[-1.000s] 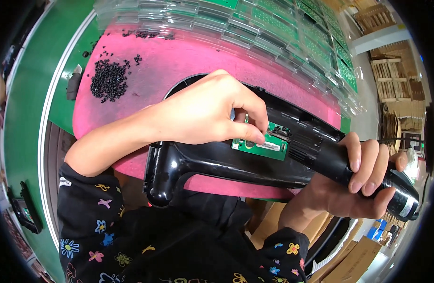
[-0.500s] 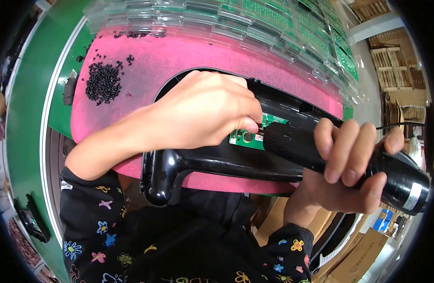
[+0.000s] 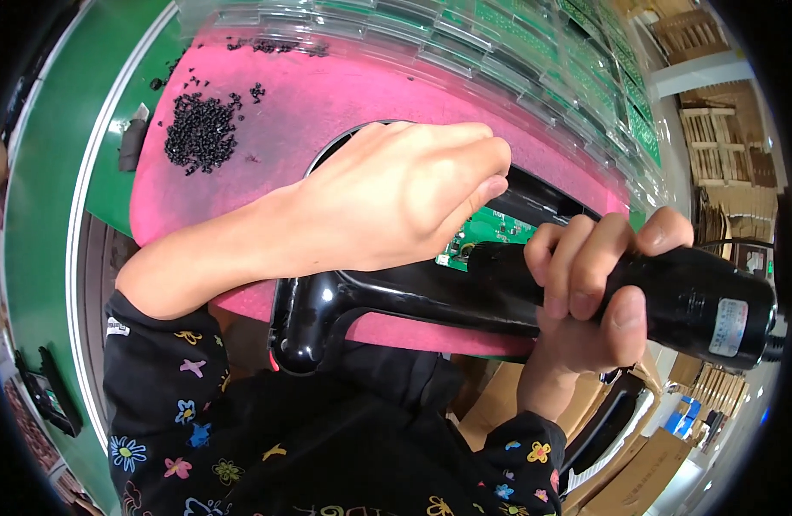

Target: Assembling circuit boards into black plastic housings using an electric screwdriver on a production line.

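Observation:
A black electric screwdriver point(image 3: 671, 297) lies in my right hand point(image 3: 598, 284), whose fingers wrap round its thick body. Its front end points left, low over a green circuit board point(image 3: 499, 228); the bit is not visible. That board sits inside a long, glossy black plastic housing point(image 3: 430, 297) with a rounded arm at its left end. Above the housing is my left hand point(image 3: 413, 189), closed, with thumb and fingertips pinched together just beyond the board. Whatever it may hold is hidden.
Small black screws point(image 3: 198, 133) lie heaped on the pink mat point(image 3: 280, 95) at the left, with more along the far edge. Stacked clear plastic trays point(image 3: 499, 52) of green boards line the back. A dark stub-like object point(image 3: 132, 144) rests beside the mat. Cardboard point(image 3: 632, 482) is at lower right.
My left hand has moved from the screwdriver's tip up and to the right. The screwdriver has shifted left and lower over the board, and its rear end has turned slightly.

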The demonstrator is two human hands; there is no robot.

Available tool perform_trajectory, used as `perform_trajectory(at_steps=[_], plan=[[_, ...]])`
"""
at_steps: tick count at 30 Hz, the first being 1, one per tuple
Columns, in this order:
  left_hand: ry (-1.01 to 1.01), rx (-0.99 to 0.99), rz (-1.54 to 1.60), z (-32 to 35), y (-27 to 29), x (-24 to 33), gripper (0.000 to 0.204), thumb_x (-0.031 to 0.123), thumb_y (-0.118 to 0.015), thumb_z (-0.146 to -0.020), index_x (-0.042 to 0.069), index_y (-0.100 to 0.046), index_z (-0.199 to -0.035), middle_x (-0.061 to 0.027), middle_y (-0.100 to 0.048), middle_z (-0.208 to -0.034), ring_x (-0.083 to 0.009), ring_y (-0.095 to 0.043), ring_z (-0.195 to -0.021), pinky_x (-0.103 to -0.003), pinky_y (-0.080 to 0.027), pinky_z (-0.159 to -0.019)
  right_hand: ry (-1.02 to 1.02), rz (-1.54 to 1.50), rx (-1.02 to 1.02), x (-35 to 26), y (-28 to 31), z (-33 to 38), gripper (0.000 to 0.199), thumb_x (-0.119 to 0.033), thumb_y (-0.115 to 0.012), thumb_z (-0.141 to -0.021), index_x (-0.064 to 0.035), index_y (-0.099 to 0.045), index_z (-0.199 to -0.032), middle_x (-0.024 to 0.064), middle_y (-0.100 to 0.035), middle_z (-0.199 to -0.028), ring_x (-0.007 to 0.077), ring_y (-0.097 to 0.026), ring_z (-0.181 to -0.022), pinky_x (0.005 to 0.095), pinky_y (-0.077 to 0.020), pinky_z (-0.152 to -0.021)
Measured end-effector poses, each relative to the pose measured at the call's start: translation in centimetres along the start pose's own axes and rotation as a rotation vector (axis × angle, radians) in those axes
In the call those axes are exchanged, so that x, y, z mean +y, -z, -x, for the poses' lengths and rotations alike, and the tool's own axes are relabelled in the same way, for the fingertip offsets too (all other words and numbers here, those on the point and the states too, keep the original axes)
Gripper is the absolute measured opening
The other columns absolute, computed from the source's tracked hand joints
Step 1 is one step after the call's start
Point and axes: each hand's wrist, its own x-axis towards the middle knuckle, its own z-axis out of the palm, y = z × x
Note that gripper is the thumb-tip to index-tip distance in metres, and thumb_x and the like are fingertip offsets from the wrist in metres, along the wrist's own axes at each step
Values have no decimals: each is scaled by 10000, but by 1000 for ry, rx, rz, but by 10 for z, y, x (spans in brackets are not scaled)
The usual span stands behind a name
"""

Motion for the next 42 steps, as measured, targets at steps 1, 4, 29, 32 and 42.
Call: perform_trajectory(at_steps=[1,4,29,32,42], plan=[[8,-9,8,0,-1,0,83,72,-621,-903,5,-573,-897,-144,-573,-797,-373,-581,-698,-419,-469,-597,0,1,-8,2,-1,0,407,-234,-688,-857,-130,-416,-1142,-5,-469,-627,113,-399,-466,303,-370,-524],[-15,-14,11,2,-4,-3,110,106,-622,-913,12,-566,-895,-145,-566,-797,-382,-577,-708,-429,-470,-600,-27,-140,-274,3,14,-1,422,-82,-718,-843,-69,-392,-1111,50,-518,-712,163,-495,-604,350,-440,-657],[-9,-298,214,3,-2,-10,148,133,-664,-869,-14,-673,-886,-136,-652,-782,-340,-644,-744,-419,-504,-648,100,-167,-181,-4,16,-1,426,-230,-684,-904,-137,-411,-1218,-8,-514,-633,140,-478,-492,322,-415,-541],[-11,-277,338,-1,0,-7,155,127,-663,-876,-25,-692,-892,-150,-669,-764,-317,-653,-703,-398,-502,-655,235,-277,-42,-11,11,-2,316,-171,-641,-877,-82,-477,-1132,-29,-473,-621,74,-452,-507,237,-376,-561],[-3,-279,427,-1,-2,-1,94,72,-727,-832,-10,-681,-831,-70,-660,-741,-188,-601,-605,-285,-411,-506,306,-383,21,-31,32,-2,319,-130,-659,-838,-82,-474,-1094,-39,-466,-629,68,-462,-514,234,-411,-623]])
